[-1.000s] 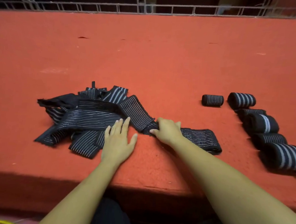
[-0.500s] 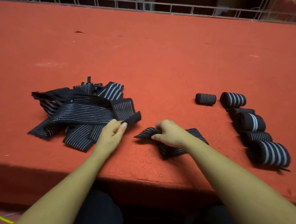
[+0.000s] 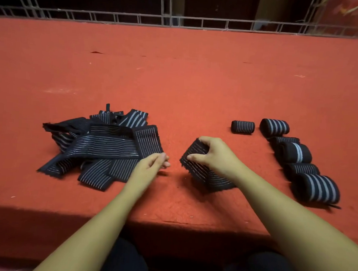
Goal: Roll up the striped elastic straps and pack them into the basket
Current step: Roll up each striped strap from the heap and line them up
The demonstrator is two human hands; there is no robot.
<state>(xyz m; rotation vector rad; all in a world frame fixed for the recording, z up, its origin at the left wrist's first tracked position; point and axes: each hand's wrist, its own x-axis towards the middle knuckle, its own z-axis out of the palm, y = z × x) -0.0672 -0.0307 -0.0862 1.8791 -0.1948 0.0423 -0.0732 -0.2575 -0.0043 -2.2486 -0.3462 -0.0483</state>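
A loose pile of black striped elastic straps point(image 3: 102, 147) lies on the red table point(image 3: 187, 83), left of centre. My right hand point(image 3: 214, 156) grips one strap point(image 3: 209, 178) that is bunched up beneath it, with thumb and fingers curled over its top end. My left hand point(image 3: 153, 163) hovers just right of the pile's nearest strap end, fingers loosely curled and holding nothing. Several rolled straps point(image 3: 292, 152) sit in a row at the right, from a small roll point(image 3: 243, 127) down to a large one point(image 3: 317, 187). No basket is in view.
The table's front edge point(image 3: 168, 220) runs just below my forearms. A metal grid railing point(image 3: 180, 22) lines the far edge. Bare red surface stretches behind the pile and the rolls.
My right hand pulled one strap free of the pile and gathered it into a bunch to the right. My left hand left the pile and moved right, toward that strap.
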